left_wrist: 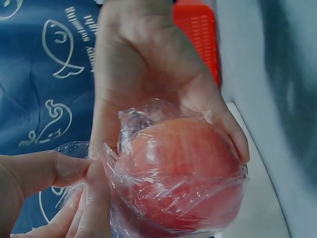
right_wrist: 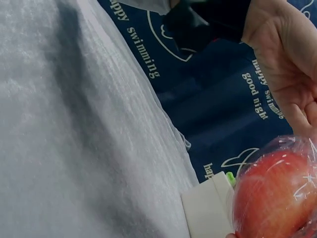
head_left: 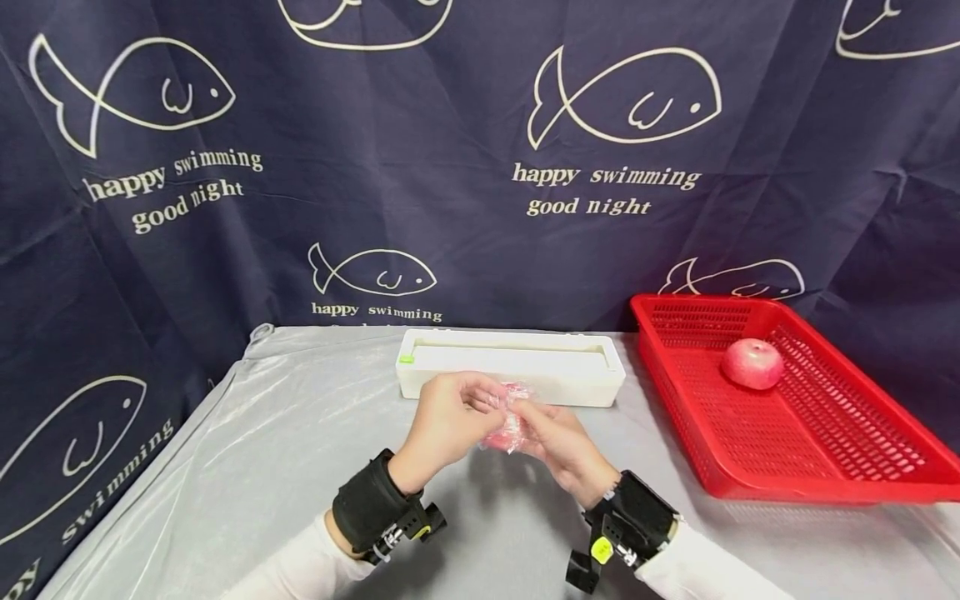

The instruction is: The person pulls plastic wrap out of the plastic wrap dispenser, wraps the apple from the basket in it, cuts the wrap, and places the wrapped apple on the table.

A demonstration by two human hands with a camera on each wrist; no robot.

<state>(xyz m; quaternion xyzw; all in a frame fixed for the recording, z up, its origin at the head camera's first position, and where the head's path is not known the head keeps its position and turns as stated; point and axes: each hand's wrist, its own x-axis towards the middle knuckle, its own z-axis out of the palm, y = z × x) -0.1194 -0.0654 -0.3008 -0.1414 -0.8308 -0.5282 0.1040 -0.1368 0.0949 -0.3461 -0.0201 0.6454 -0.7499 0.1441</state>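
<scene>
An apple (left_wrist: 183, 173) wrapped in clear plastic film (left_wrist: 143, 201) is held up between the two hands, in front of a long white box (head_left: 510, 367). My right hand (head_left: 562, 442) grips the apple, its thumb along one side in the left wrist view. With thumb and fingers my left hand (head_left: 453, 417) pinches gathered film at the apple's side. Creased film covers the red skin. In the right wrist view the wrapped apple is at the lower right corner, partly cut off by the frame.
A red plastic basket (head_left: 750, 483) stands on the right side of the table and holds an unwrapped-looking apple (head_left: 752, 364). The white box lies at the table's back edge, near a dark blue curtain (head_left: 480, 167). Grey cloth (head_left: 247, 467) covers the table.
</scene>
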